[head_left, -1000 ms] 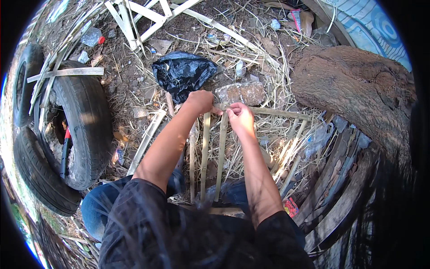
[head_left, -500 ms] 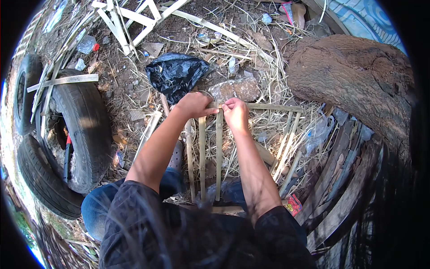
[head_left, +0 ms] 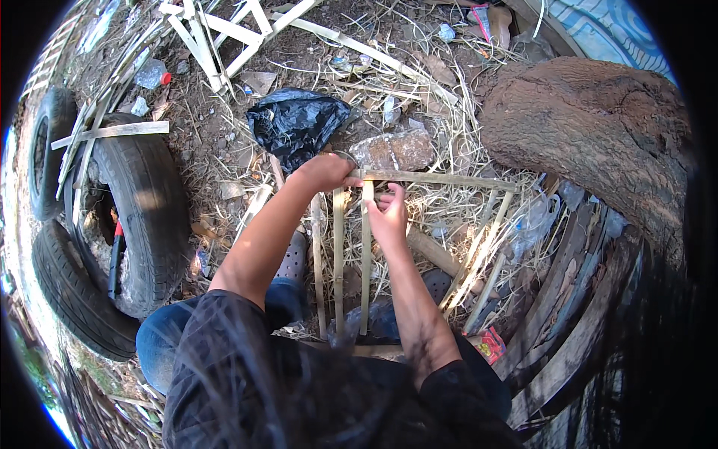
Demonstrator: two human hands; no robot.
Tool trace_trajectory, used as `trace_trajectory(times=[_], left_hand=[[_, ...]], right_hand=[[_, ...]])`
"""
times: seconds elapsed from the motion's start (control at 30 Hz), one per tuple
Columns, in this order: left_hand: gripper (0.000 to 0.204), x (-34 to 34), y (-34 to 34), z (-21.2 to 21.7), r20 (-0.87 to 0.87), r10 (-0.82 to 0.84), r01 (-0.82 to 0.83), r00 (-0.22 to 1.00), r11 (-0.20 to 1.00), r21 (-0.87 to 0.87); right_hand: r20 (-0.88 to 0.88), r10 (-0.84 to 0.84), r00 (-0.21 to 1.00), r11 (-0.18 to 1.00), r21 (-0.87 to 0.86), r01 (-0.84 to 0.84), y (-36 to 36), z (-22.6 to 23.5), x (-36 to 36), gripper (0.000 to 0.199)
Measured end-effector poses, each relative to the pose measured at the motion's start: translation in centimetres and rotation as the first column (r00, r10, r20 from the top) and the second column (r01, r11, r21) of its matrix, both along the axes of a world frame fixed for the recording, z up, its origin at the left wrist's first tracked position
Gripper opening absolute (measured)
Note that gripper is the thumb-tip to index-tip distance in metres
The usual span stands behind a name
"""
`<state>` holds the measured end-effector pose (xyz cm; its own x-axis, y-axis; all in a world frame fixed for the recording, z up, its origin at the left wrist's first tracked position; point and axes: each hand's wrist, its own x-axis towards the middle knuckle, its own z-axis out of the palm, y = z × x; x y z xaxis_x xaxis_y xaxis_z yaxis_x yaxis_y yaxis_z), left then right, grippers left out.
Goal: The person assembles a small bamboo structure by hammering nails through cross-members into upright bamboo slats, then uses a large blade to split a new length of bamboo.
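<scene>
A frame of pale bamboo strips lies between my legs, with a crossbar [head_left: 449, 179] along its far side. My left hand [head_left: 327, 173] is closed round the left part of that crossbar, thumb toward the joint. Just below the joint, my right hand [head_left: 389, 218] has its thumb against an upright bamboo slat [head_left: 366, 273], its other fingers curled. Two more slats, one [head_left: 339, 269] close by and a thinner one [head_left: 318, 277], run parallel on the left. Another pair of slats [head_left: 479, 247] slants down from the crossbar's right end. My right forearm covers part of the frame's middle.
A rough stone block [head_left: 393, 151] and a black plastic bag [head_left: 295, 123] lie beyond the frame. Old tyres [head_left: 153, 217] stand at the left, with a red-and-black tool [head_left: 115, 258] inside one. A thick log [head_left: 576, 123] lies at the right. Bamboo strips [head_left: 239, 30] and shavings cover the ground.
My right hand has come down off the crossbar onto the upright slat, its fingers curling more. The crossbar's right end has shifted slightly right. My left hand keeps its hold.
</scene>
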<state>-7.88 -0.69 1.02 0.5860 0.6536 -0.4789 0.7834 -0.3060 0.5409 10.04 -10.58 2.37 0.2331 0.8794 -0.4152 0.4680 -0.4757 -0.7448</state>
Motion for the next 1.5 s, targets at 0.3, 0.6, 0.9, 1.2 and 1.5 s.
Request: trace_trajectory(times=[0.3, 0.6, 0.9, 1.2, 1.5], left_hand=[[0.06, 0.2, -0.4, 0.2, 0.024, 0.009, -0.011, 1.0, 0.997, 0.082], [0.06, 0.6, -0.3, 0.9, -0.022, 0.003, -0.001, 1.0, 0.994, 0.106], [0.061, 0.4, -0.3, 0.6, -0.006, 0.011, -0.01, 1.0, 0.99, 0.14], [0.06, 0.8, -0.4, 1.0, -0.035, 0.01, -0.004, 0.999, 0.987, 0.163], [0.062, 0.9, -0.5, 1.4, -0.119, 0.026, -0.008, 0.993, 0.989, 0.148]], right_hand=[[-0.188, 0.134, 0.973, 0.982, -0.109, -0.156, -0.4, -1.7, 0.8, 0.024], [-0.096, 0.199, 0.975, 0.966, -0.15, -0.212, -0.4, -1.9, 1.2, 0.027], [-0.1, 0.155, 0.983, 0.987, -0.018, -0.158, -1.2, -3.1, 0.9, 0.027], [-0.127, 0.165, 0.978, 0.986, -0.003, -0.167, -0.9, -2.9, 1.2, 0.026], [-0.201, 0.109, 0.974, 0.993, -0.019, -0.115, -1.1, -2.7, 0.7, 0.022]])
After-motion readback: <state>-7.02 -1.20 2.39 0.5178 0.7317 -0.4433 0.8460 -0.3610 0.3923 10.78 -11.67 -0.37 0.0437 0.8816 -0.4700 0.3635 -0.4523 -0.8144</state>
